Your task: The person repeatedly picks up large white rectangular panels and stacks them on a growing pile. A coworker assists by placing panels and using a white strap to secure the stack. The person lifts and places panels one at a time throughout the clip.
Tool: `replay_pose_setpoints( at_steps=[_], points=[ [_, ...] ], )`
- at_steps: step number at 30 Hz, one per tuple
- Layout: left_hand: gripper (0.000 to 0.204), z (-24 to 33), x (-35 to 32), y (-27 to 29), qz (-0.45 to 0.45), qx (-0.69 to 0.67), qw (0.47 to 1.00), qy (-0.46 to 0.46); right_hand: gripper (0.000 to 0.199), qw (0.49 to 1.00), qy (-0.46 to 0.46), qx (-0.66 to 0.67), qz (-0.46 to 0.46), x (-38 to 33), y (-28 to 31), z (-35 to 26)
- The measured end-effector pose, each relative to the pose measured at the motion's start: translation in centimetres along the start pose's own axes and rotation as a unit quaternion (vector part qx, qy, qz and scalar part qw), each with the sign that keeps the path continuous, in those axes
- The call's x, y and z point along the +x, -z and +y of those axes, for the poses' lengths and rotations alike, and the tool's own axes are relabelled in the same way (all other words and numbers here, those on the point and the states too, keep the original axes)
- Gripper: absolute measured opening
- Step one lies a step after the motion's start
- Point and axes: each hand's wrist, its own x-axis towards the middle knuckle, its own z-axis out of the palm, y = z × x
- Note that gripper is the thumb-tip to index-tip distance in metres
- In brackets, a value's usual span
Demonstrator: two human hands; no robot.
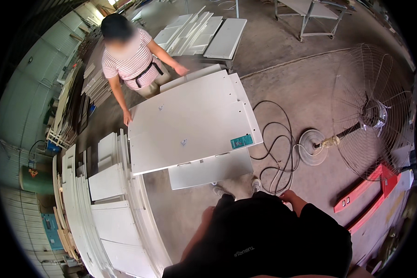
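Note:
A large white panel (180, 116) with small holes along its right side lies flat in front of me, on top of other boards. A teal rectangular piece (241, 141) rests near its front right corner. Under the front edge a grey board (211, 170) sticks out toward me. My left hand (209, 213) hangs beside my body, apart from the panel, its fingers hidden. My right hand (287, 196) is at my right side, above the floor near the black hose; its fingers are too small to make out. Neither hand touches the panel.
A co-worker (132, 60) in a striped shirt stands across the panel, hands at its far and left edges. White boards (113, 204) are stacked at left, more boards (224, 39) behind. A hose (282, 139), caged fan (370, 116) and red pallet jack (370, 194) stand right.

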Motion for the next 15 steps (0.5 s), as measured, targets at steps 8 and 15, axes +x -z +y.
replay_pose_setpoints(
  at_steps=[8,15],
  points=[
    [0.029,-3.6,-5.0,1.7,-0.07,0.074,0.986,-0.129,0.031,0.993,0.027,0.109,0.035,3.3,3.0,-2.9],
    [0.03,3.9,-9.1,4.6,-0.05,-0.073,0.995,-0.051,0.036,0.992,0.072,0.08,0.073,3.6,2.2,-9.3]
  ],
)
